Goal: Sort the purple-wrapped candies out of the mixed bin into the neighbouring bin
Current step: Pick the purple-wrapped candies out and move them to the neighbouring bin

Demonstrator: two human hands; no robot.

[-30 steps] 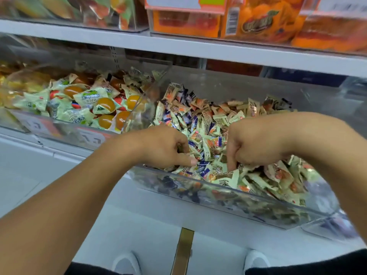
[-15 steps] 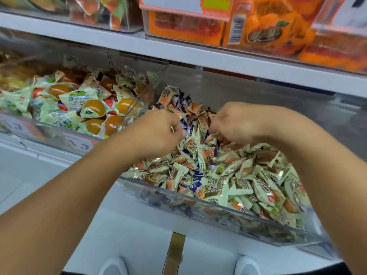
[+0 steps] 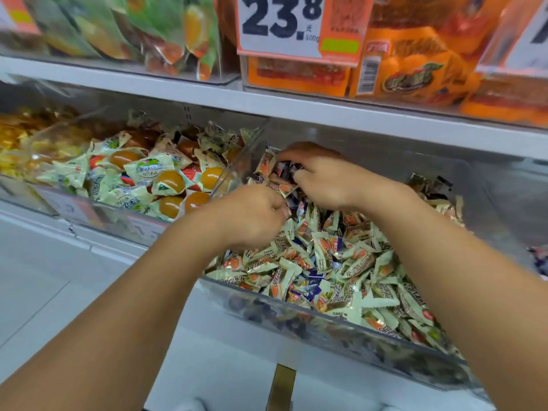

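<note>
A clear mixed bin (image 3: pixel 341 324) holds a heap of pale green wrapped candies (image 3: pixel 350 271) with purple-wrapped candies (image 3: pixel 311 292) scattered among them. More purple wrappers (image 3: pixel 284 169) lie in its back left corner. There my right hand (image 3: pixel 323 176) reaches in, and its curled fingers pinch at those purple wrappers. My left hand (image 3: pixel 252 216) hovers over the heap's left side with fingers curled tight; its palm is hidden. A neighbouring clear bin (image 3: pixel 98 209) to the left holds jelly cups in pale wrappers.
A clear divider wall (image 3: pixel 237 164) separates the two bins. A white shelf edge (image 3: pixel 326 111) hangs close above the bins, with orange packs (image 3: pixel 409 72) and a price card (image 3: pixel 281 25) on it. At the far right edge a bit of purple shows in another bin (image 3: pixel 538 261).
Both hands have moved from the front middle of the heap toward the bin's back left corner. The right hand has reached further back, over the purple wrappers.
</note>
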